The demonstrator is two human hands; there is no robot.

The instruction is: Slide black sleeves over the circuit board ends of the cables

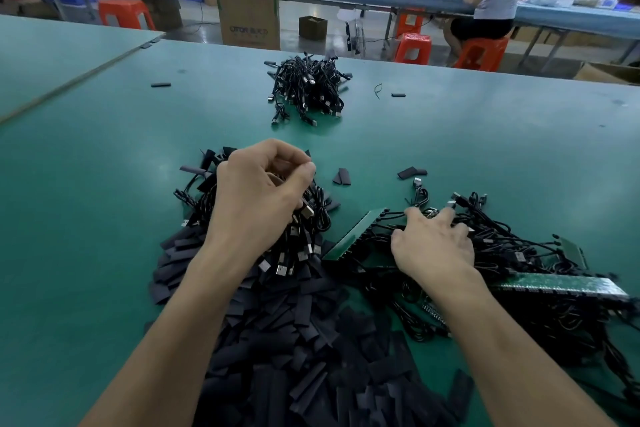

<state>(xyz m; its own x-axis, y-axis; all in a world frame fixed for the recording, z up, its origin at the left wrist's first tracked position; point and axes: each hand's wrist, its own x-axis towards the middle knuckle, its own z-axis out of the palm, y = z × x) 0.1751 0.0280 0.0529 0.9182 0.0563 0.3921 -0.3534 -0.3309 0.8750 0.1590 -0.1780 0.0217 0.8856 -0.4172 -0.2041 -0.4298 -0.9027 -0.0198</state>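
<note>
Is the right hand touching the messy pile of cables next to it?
Touching. The head view shows the right hand lying with spread fingers on the pile of cables, no gap showing. The left hand grips another bundle.

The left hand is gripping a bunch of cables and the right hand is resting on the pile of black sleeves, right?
No. The left hand does grip a bunch of cables, but the right hand rests on the tangle of cables with green circuit boards, beside the pile of black sleeves, not on it. The head view shows this.
</note>
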